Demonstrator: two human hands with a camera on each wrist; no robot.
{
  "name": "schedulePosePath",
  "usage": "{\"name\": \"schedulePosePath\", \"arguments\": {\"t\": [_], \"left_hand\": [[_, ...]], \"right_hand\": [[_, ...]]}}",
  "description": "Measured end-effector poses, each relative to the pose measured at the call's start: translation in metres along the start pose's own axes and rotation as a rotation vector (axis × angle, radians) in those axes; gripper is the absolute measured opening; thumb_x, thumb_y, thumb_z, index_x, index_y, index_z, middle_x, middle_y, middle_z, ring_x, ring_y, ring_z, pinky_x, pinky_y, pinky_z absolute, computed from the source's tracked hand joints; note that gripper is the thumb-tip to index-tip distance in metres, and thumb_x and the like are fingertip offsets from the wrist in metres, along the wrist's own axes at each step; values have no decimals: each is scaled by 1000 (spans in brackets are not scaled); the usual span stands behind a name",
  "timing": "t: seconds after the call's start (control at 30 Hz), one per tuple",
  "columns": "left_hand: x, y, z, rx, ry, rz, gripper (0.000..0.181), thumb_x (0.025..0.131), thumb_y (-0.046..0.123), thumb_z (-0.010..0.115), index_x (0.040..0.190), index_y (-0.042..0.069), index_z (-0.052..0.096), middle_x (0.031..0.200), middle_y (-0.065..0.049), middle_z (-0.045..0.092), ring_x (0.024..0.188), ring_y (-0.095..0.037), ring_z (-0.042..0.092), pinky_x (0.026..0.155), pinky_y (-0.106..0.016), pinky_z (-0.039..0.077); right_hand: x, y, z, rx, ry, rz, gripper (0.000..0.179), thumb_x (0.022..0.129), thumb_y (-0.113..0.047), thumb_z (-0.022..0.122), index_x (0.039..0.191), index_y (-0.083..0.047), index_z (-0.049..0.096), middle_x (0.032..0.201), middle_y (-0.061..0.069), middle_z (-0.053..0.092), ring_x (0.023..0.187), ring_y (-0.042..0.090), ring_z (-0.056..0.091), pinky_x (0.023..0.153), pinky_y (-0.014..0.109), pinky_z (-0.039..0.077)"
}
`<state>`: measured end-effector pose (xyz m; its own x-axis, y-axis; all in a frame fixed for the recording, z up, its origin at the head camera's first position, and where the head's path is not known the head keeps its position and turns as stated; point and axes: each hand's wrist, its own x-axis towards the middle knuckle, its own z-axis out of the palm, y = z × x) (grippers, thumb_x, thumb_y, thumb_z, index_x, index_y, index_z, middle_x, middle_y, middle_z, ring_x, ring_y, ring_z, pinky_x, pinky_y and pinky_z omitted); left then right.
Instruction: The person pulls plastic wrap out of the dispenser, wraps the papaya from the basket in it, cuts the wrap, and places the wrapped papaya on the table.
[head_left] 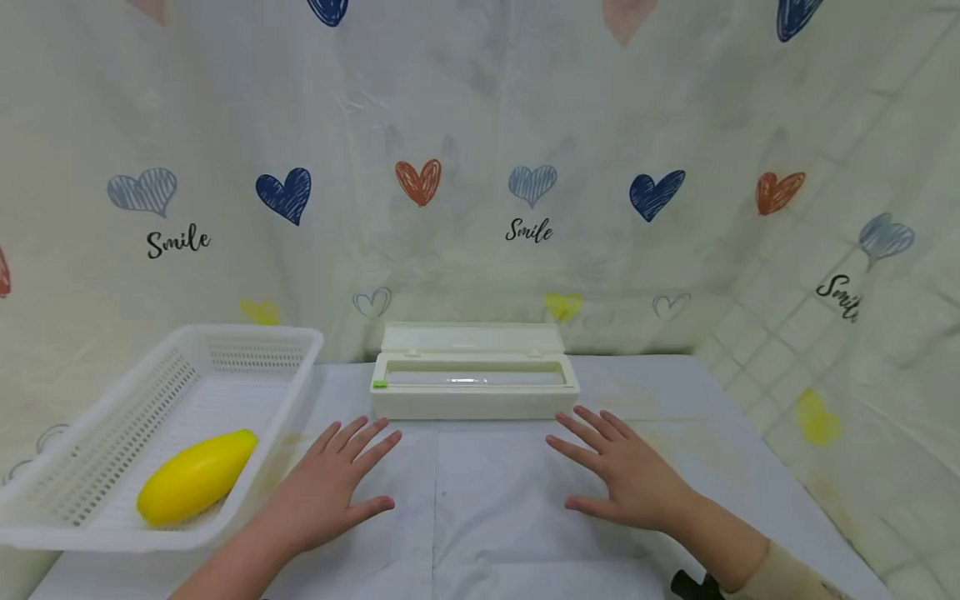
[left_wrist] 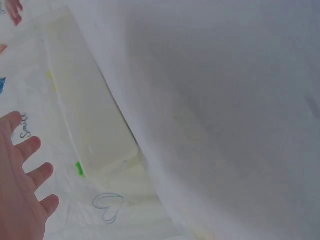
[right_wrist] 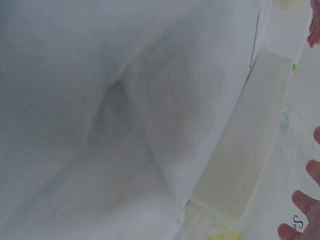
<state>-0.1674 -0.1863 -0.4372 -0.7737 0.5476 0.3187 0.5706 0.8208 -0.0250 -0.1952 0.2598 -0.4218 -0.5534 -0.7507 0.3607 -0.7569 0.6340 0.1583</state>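
My left hand (head_left: 326,487) is held over the table with its fingers spread and nothing in it. Opposite it, my right hand (head_left: 626,475) also has its fingers spread and holds nothing. Beyond both hands, at the back of the table, stands a long white cling film dispenser box (head_left: 476,405) with its lid (head_left: 472,337) raised. A roll of clear film (head_left: 474,378) shows inside, and a small green slider (head_left: 380,384) sits at its left end. In the left wrist view the box (left_wrist: 95,110) lies past my fingertips.
At the left is a white plastic basket (head_left: 306,354) with perforated sides, holding a yellow, mango-like fruit (head_left: 197,477). A white cloth (head_left: 480,533) covers the table. Behind it hangs a curtain (head_left: 465,100) printed with hearts. A black object (head_left: 693,586) is by the right wrist.
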Motion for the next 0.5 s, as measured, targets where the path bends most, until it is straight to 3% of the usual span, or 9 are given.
{"name": "schedulePosePath", "arguments": {"t": [0.2, 0.5], "left_hand": [[10, -1, -2, -61, -18, -40, 77, 92, 64, 56, 155, 27, 35, 154, -2, 40, 139, -27, 37, 115, -49, 26], [29, -4, 2, -136, 8, -87, 71, 95, 64, 50, 152, 23, 40, 149, -2, 46, 137, -26, 40, 110, -50, 33]], "right_hand": [[5, 9, -2, 119, 40, 27, 61, 90, -55, 66, 143, -28, 54, 149, 4, 48, 132, 30, 47, 100, 53, 43], [13, 26, -4, 295, 17, 192, 46, 90, -39, 73, 134, -29, 62, 138, 1, 57, 124, 26, 54, 96, 51, 47]]}}
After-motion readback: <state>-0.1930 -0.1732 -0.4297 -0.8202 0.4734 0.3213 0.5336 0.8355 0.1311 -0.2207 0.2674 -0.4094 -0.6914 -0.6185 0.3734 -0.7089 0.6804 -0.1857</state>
